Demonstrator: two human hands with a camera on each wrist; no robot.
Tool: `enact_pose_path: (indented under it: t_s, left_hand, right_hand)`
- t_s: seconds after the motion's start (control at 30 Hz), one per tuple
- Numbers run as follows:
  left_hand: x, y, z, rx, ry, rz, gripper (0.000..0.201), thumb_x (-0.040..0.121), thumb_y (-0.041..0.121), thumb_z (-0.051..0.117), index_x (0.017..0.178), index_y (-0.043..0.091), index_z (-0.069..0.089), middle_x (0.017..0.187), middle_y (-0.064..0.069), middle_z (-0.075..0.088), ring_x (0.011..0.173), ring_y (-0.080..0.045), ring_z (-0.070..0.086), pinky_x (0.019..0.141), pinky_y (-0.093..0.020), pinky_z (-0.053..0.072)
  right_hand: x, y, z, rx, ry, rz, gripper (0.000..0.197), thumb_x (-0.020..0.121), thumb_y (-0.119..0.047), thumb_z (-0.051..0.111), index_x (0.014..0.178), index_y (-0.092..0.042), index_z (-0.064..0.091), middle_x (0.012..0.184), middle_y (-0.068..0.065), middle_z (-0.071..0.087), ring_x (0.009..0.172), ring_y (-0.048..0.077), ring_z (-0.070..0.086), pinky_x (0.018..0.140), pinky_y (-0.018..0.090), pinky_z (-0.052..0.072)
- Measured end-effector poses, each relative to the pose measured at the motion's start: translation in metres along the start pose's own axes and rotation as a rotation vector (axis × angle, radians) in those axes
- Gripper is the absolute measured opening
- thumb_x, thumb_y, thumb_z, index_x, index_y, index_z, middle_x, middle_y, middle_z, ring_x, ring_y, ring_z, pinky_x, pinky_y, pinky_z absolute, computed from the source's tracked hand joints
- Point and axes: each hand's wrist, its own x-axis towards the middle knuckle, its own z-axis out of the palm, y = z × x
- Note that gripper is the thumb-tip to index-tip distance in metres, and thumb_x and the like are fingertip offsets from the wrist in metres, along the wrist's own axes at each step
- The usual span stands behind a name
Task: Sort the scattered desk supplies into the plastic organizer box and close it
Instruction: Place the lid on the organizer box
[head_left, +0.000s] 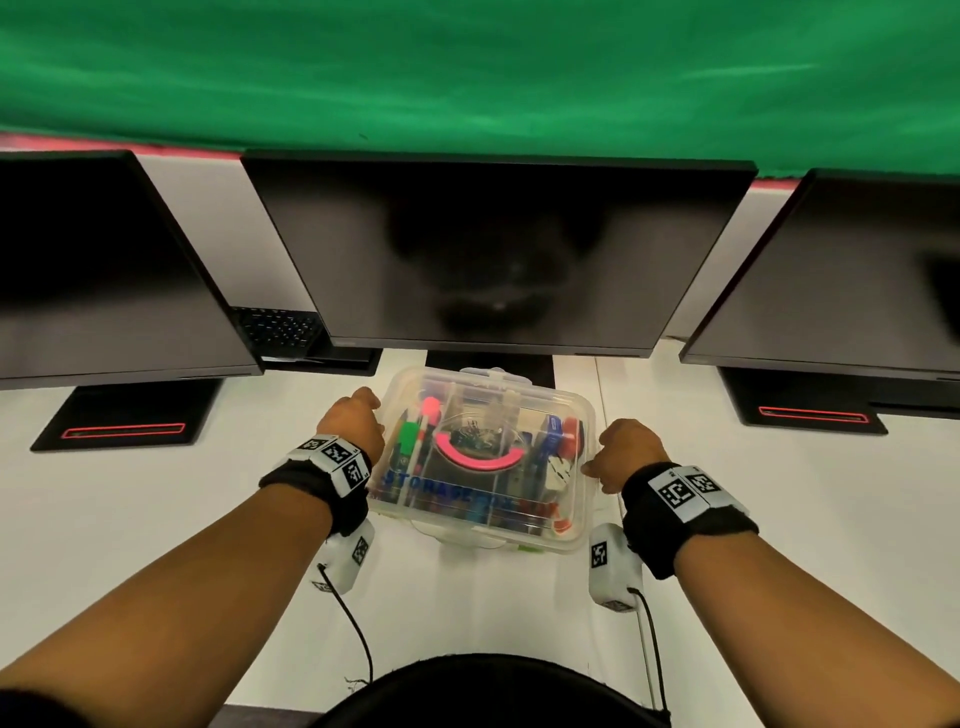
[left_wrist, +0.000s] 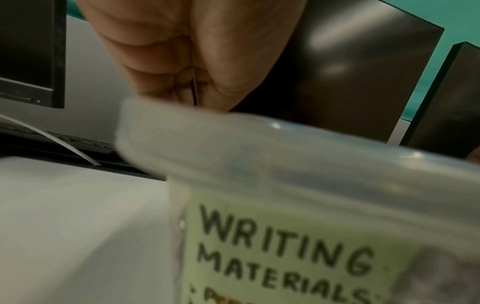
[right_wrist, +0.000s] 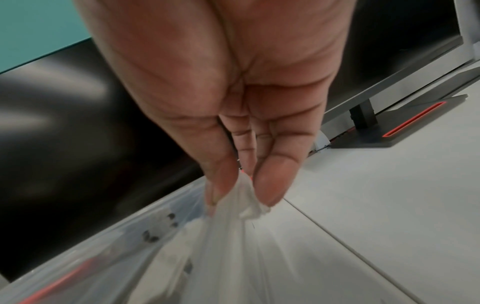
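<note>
Organizer box (head_left: 483, 512) on white tabletop (head_left: 156, 519), just in front of middle monitor (head_left: 493, 249); lid (head_left: 519, 395) down over compartments, supplies visible through clear plastic. No loose supplies seen on tabletop in view.

Left hand (head_left: 353, 421) at left rim of box, far corner; fingers curled down over lid edge per left wrist view, so gripping the rim. Label (left_wrist: 285, 257) reading "WRITING MATERIALS" on box wall below it.

Right hand (head_left: 626, 454) at right rim; thumb and fingers (right_wrist: 270, 185) pinched on white side clip (right_wrist: 249, 197).

Step in hand, judged: latching the lid shut. To do well: keep left side pressed flat so lid does not lift, swing right clip fully down until seated, then same on left. Check front latch too; state of it cannot be told from here.
</note>
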Motion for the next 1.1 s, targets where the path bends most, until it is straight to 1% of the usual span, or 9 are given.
enact_pose_path:
  t_s: [0.07,0.13,0.3,0.4,0.47,0.6,0.7,0.8,1.1]
  left_hand:
    - [0.000,-0.001,-0.002,0.005,-0.017,0.017,0.032,0.091,0.013,0.055,0.122,0.013,0.047,0.118,-0.013,0.062,0.107,-0.030,0.059,0.085,-0.034,0.046]
    - [-0.001,-0.002,-0.003,0.004,-0.036,0.018,0.029,0.091,0.014,0.053,0.119,0.014,0.046,0.113,-0.013,0.064,0.103,-0.030,0.060,0.082,-0.034,0.046]
    - [-0.006,-0.003,-0.006,0.032,-0.043,0.016,0.032,0.091,0.011,0.052,0.121,0.013,0.043,0.112,-0.014,0.061,0.100,-0.029,0.060,0.077,-0.033,0.045]
    - [-0.013,-0.001,-0.005,0.107,-0.050,0.058,0.043,0.089,0.014,0.052,0.130,0.013,0.039,0.124,-0.016,0.050,0.112,-0.031,0.053,0.088,-0.035,0.046]
    - [-0.018,-0.001,-0.003,0.197,0.018,0.231,0.047,0.090,0.028,0.051,0.134,0.017,0.039,0.135,-0.014,0.042,0.122,-0.030,0.045,0.100,-0.038,0.043]
    - [-0.027,0.001,0.002,0.350,-0.139,0.615,0.080,0.080,0.066,0.049,0.146,0.028,0.023,0.158,-0.004,0.013,0.147,-0.024,0.009,0.119,-0.046,0.013]
    - [-0.031,0.002,0.010,0.401,-0.307,0.619,0.107,0.068,0.078,0.052,0.149,0.032,0.000,0.160,-0.001,-0.009,0.148,-0.023,-0.010,0.117,-0.046,-0.004]
    - [-0.033,0.003,0.017,0.390,-0.325,0.601,0.115,0.062,0.080,0.056,0.148,0.035,-0.006,0.158,-0.001,-0.018,0.146,-0.026,-0.017,0.114,-0.049,-0.010]
    - [-0.042,0.001,0.025,0.458,-0.246,0.599,0.120,0.059,0.084,0.054,0.147,0.034,-0.012,0.157,-0.003,-0.023,0.144,-0.029,-0.022,0.112,-0.053,-0.014]
  right_hand:
    - [0.003,-0.001,-0.001,-0.009,-0.031,0.001,0.022,0.079,-0.015,0.070,0.094,-0.003,0.060,0.095,0.014,0.068,0.085,0.026,0.067,0.071,0.033,0.057]
    - [0.008,-0.003,0.000,0.026,-0.045,0.002,0.019,0.078,-0.013,0.069,0.091,-0.001,0.062,0.094,0.015,0.070,0.084,0.028,0.069,0.077,0.037,0.058]
    - [0.013,-0.005,-0.004,0.118,-0.080,-0.017,0.038,0.076,-0.007,0.071,0.111,0.001,0.059,0.106,0.019,0.067,0.092,0.032,0.067,0.085,0.044,0.056]
    - [0.015,-0.009,-0.007,0.166,-0.088,-0.045,0.055,0.076,-0.007,0.073,0.124,-0.010,0.047,0.116,0.016,0.061,0.096,0.030,0.066,0.087,0.040,0.056]
    - [0.016,-0.017,-0.006,0.087,-0.047,-0.141,0.057,0.078,-0.015,0.072,0.127,-0.014,0.044,0.119,0.014,0.060,0.100,0.027,0.062,0.088,0.035,0.053]
    - [0.015,-0.045,0.000,-0.079,-0.049,-0.367,0.067,0.079,-0.029,0.070,0.136,-0.017,0.038,0.139,0.012,0.041,0.125,0.030,0.045,0.104,0.039,0.040]
    - [0.017,-0.069,0.002,-0.303,-0.115,-0.486,0.082,0.077,-0.034,0.072,0.143,-0.016,0.027,0.153,0.013,0.023,0.143,0.030,0.018,0.119,0.044,0.015]
    - [0.020,-0.088,0.001,-0.425,-0.165,-0.493,0.099,0.073,-0.041,0.075,0.147,-0.013,0.016,0.157,0.011,0.015,0.146,0.029,0.009,0.119,0.042,0.005]
    - [0.037,-0.116,0.009,-0.561,-0.198,-0.407,0.098,0.051,-0.042,0.088,0.132,-0.019,0.038,0.132,0.008,0.048,0.120,0.031,0.050,0.101,0.043,0.044]
